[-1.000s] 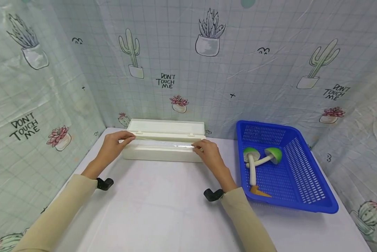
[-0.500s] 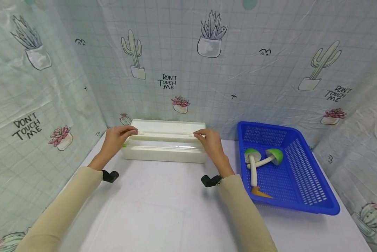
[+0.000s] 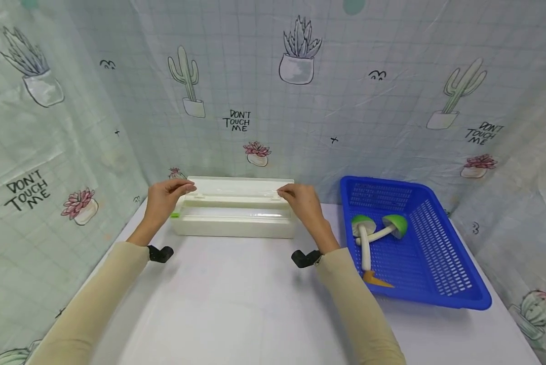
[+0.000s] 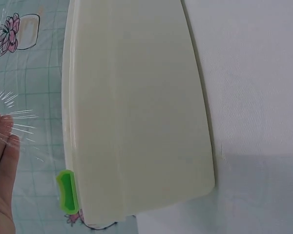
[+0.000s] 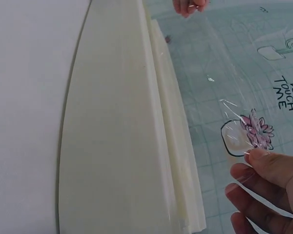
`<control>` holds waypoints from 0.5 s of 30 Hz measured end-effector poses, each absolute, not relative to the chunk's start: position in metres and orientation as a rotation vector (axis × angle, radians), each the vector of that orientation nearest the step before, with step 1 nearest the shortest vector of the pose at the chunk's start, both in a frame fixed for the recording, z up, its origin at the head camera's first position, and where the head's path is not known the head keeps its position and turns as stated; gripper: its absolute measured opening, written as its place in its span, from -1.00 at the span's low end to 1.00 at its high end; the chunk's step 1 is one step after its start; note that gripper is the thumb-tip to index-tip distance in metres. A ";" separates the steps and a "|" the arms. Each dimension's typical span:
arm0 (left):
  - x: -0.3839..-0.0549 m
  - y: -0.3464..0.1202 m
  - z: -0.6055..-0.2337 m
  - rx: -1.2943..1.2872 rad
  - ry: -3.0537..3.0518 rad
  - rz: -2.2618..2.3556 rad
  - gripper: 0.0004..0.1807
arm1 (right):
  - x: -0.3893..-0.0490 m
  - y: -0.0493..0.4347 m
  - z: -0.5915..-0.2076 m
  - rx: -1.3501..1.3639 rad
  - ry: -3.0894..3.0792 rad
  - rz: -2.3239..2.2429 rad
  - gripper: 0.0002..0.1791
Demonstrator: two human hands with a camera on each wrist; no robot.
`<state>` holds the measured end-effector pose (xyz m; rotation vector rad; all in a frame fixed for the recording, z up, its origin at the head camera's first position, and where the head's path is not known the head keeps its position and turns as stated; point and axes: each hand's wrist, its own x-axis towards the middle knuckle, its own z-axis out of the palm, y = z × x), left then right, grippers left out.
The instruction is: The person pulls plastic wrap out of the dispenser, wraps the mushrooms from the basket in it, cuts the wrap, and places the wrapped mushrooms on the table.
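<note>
Head view, box: one long off-white plastic box (image 3: 234,231) at the back of the white table (image 3: 236,299), its one hinged lid (image 3: 241,184) thrown back; a shiny clear roll (image 3: 264,214) lies in the trough.
Head view, green part: one small bright-green plastic piece (image 3: 175,215) at the box's left end.
Head view, hands: two, well apart; the left hand (image 3: 160,203) and the right hand (image 3: 306,205) each pinch an edge of one sheet of transparent plastic film (image 3: 266,192), held across above the box (hard to see against the pale lid).
Head view, basket: one blue rectangular perforated plastic basket (image 3: 410,274), right of the box and apart from it, holding three things: two green-capped, white-stemmed mushrooms (image 3: 365,251) and one pointed orange piece (image 3: 377,280).
Left wrist view, film: creases spread around the left hand's fingertips (its thumb out of sight); the green piece projects from the box's side.
Right wrist view, pinch: right thumb and forefinger clamp the film, three other fingers loosely bent; the left hand's fingertips show at the top.
</note>
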<state>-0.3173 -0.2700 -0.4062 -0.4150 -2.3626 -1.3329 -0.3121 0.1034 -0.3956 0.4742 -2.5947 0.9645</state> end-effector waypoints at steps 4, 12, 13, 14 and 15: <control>-0.302 -0.265 -0.398 -0.381 -2.359 -1.323 -0.77 | -0.309 0.101 -0.391 0.454 -2.607 0.963 -0.80; -0.278 -0.254 -0.373 -0.411 -2.337 -1.303 -0.80 | -0.304 0.099 -0.383 0.442 -2.575 0.934 -0.80; -0.277 -0.253 -0.372 -0.409 -2.336 -1.296 -0.80 | -0.304 0.099 -0.382 0.449 -2.565 0.932 -0.80; -0.277 -0.253 -0.371 -0.405 -2.333 -1.288 -0.80 | -0.303 0.099 -0.381 0.457 -2.556 0.935 -0.80; -0.278 -0.253 -0.369 -0.402 -2.328 -1.281 -0.80 | -0.303 0.100 -0.380 0.465 -2.544 0.935 -0.80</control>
